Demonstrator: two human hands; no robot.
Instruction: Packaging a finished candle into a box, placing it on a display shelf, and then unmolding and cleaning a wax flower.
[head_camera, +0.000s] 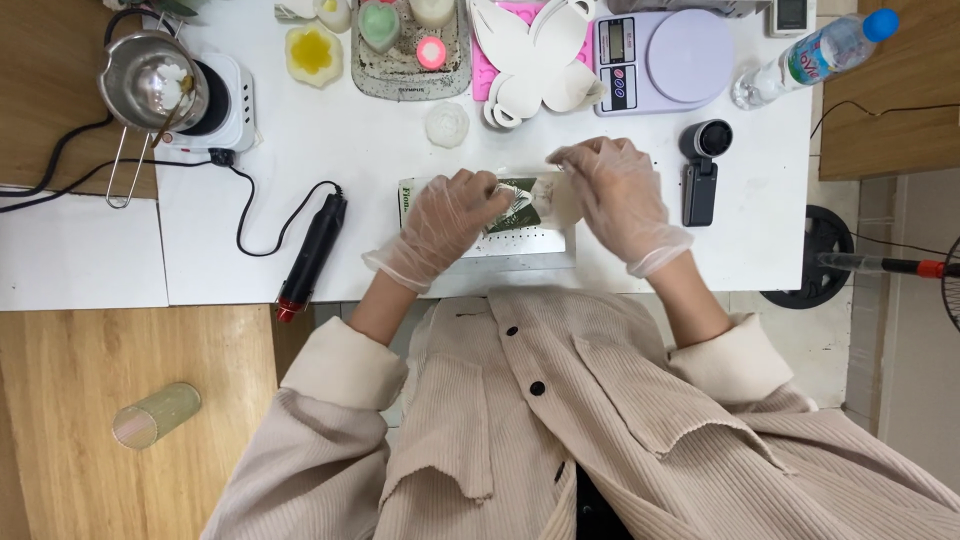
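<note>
Both gloved hands' fingers (500, 195) curl closed around a small pale object (548, 197); packet (520, 200) beneath.

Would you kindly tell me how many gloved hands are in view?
2: the left hand and the right hand, both on the small green packet at the table's near edge.

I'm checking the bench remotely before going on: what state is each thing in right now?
Left hand: gloved, gripping the green packet.
Right hand: gloved, pinching the packet's other end.
Green packet: held over the white table, partly hidden.
Metal pot: on the hot plate, white lumps inside.
Water bottle: lying down, capped.
Kitchen scale: platform bare.
Green glass: on its side on the floor.
</note>
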